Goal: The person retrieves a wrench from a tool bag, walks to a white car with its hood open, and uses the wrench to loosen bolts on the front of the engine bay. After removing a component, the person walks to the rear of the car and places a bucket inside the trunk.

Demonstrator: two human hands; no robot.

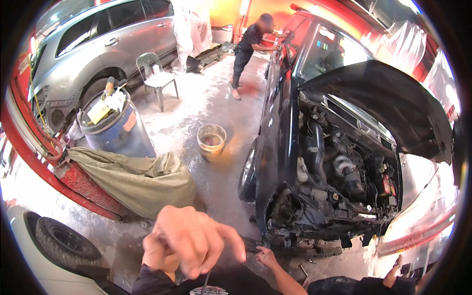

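Observation:
My left hand [191, 241] is raised close to me, back of the hand uppermost. Its fingers hang loosely bent and apart, with one stretched out to the right; no object shows in it. A thin dark line runs below the fingertips, but its kind cannot be made out. My right hand [266, 256] is lower and farther right, near the dark bar [295, 250] at the front of a black vehicle [275, 147]. One of its fingers points left and the others are partly bent, with nothing visible in them. The vehicle's hood [388, 103] is raised over the exposed engine [344, 167].
A person [248, 49] stands beside the vehicle. A bucket [211, 140], a blue drum [115, 125], a chair [156, 78] and a draped tan cover [137, 182] stand left of it. A tire [66, 239] is at lower left. Someone's dark-clothed limbs [339, 285] show at lower right.

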